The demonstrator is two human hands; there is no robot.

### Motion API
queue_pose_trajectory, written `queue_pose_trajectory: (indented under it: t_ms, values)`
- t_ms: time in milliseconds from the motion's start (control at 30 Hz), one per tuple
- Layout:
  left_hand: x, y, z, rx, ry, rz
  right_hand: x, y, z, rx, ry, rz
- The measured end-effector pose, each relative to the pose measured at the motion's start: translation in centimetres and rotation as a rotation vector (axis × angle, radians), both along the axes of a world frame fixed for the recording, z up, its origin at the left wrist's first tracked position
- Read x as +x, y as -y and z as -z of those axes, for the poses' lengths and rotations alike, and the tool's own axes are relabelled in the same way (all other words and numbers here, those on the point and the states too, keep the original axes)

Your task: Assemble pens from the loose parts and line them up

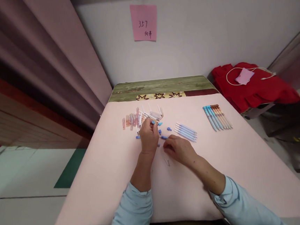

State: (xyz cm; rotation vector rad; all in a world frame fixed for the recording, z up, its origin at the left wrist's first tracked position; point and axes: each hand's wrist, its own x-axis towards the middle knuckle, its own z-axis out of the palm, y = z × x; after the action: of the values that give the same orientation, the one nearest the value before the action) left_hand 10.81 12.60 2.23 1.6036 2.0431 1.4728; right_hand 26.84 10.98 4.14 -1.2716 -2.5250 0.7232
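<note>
My left hand [149, 135] is closed, with a small blue pen part [153, 122] showing end-on at its fingertips. Just right of it lies a light blue pen part [159, 124]. The fingers of my right hand [178, 147] are curled together low over the table, close to a darker blue pen part [164, 137]; what they pinch, if anything, is hidden. Other small blue parts [169, 128] are scattered between and around the hands. Beyond my left hand spread pinkish clear pen pieces [132, 120] and thin white refills [146, 115].
Right of my hands, several pale blue pen barrels [185, 132] with white tips lie in a row. Blue and brown-topped pens [217, 117] are lined up farther right. A small clear piece [167, 162] lies nearer me on the pink-covered table [114, 185]. Red cloth [263, 88] sits beyond the right edge.
</note>
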Motion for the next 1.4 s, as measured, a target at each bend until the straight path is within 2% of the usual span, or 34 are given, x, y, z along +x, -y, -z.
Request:
queue_pose_trajectory:
  t_ms: [133,267,433,700,767,933,1033,1267,1400]
  values:
    - [-0.1,0.0,0.2,-0.16,-0.053,0.065,0.1,-0.1,0.2,0.008,0.003,-0.005]
    - [0.2,0.2,-0.1,0.003,-0.063,0.029,0.1,-0.1,0.3,0.018,0.01,-0.01]
    - [1.0,0.8,-1.1,0.162,-0.127,0.159,0.0,-0.1,0.4,0.049,-0.037,0.023]
    - [1.8,1.4,-1.4,0.198,-0.286,0.251,0.3,0.1,-0.4,0.153,-0.474,0.29]
    - [1.8,1.3,-1.3,0.203,-0.307,0.261,0.3,0.1,-0.8,0.072,-0.633,0.337]
    - [1.7,1.2,-1.0,0.253,-0.381,0.284,0.5,-0.2,-1.8,-0.545,-1.066,0.315]
    - [1.6,1.1,-0.7,0.27,-0.448,0.293,0.5,-0.4,-2.1,-0.758,-1.187,0.333]
    - [1.4,1.1,-0.4,0.25,-0.58,0.303,0.4,-0.4,-1.9,-0.834,-1.154,0.39]
    - [1.3,1.0,-0.3,0.227,-0.555,0.274,0.3,-0.4,-2.1,-0.755,-1.206,0.394]
